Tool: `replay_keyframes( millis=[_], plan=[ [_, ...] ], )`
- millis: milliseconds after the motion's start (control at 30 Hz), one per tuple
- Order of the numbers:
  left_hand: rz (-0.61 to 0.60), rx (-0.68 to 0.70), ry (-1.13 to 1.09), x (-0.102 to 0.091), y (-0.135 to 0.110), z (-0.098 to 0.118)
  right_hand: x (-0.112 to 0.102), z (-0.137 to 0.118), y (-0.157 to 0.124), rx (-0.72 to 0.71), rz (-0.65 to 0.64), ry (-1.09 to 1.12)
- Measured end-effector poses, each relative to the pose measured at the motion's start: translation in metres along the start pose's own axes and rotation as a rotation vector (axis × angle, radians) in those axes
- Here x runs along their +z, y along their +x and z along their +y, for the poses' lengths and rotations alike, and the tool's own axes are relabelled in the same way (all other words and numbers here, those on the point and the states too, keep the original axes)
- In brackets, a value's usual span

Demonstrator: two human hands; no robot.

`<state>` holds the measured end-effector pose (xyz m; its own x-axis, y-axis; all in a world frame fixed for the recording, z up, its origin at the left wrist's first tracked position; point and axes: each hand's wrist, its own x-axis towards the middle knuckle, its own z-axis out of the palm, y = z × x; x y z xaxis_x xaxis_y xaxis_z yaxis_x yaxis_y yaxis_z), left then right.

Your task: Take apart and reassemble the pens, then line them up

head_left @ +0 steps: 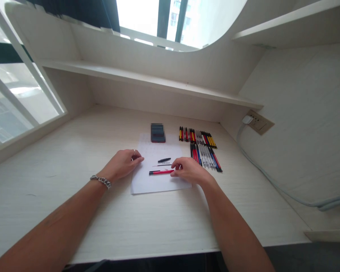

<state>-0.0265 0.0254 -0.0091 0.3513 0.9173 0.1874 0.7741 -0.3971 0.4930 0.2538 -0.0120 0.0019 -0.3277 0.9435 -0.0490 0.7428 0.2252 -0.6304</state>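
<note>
A white sheet of paper [147, 181] lies on the pale wooden desk [73, 181]. On it are a red pen barrel [160, 172], a thin refill [162, 165] and a small black pen piece [164, 160]. My right hand [191, 170] rests on the sheet's right side, fingers curled, fingertips pinching the red barrel's right end. My left hand [123, 162], with a ring and a chain bracelet, rests at the sheet's left edge with fingers loosely curled, holding nothing I can see.
Two rows of pens [202, 147] in red, yellow, blue and black lie to the right of the sheet. A dark blurred box [157, 133] sits at the sheet's far edge. A wall socket [257, 121] with a grey cable [271, 181] is at right. A shelf [147, 81] overhangs the back.
</note>
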Motion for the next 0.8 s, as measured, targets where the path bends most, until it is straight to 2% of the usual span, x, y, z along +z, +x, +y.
replay_keyframes(
  millis=[100, 233, 400, 467, 567, 800],
  plan=[
    [0.022, 0.004, -0.037, 0.001, -0.003, 0.01, 0.004, 0.001, 0.002, 0.003, -0.013, -0.052],
    [0.014, 0.067, -0.149, 0.005, -0.008, 0.03, 0.005, -0.003, 0.002, -0.083, 0.043, -0.075],
    [-0.18, 0.134, -0.285, 0.01, -0.015, 0.047, 0.007, -0.017, 0.001, -0.17, 0.16, 0.051],
    [-0.216, 0.14, -0.316, 0.011, -0.015, 0.047, 0.009, -0.021, 0.002, -0.197, 0.202, 0.136],
    [-0.18, 0.107, -0.356, 0.014, -0.013, 0.041, 0.013, -0.02, 0.006, -0.176, 0.245, 0.2],
    [-0.13, 0.02, -0.544, 0.017, -0.009, 0.031, 0.031, -0.01, 0.014, -0.034, 0.163, -0.125]
  ],
)
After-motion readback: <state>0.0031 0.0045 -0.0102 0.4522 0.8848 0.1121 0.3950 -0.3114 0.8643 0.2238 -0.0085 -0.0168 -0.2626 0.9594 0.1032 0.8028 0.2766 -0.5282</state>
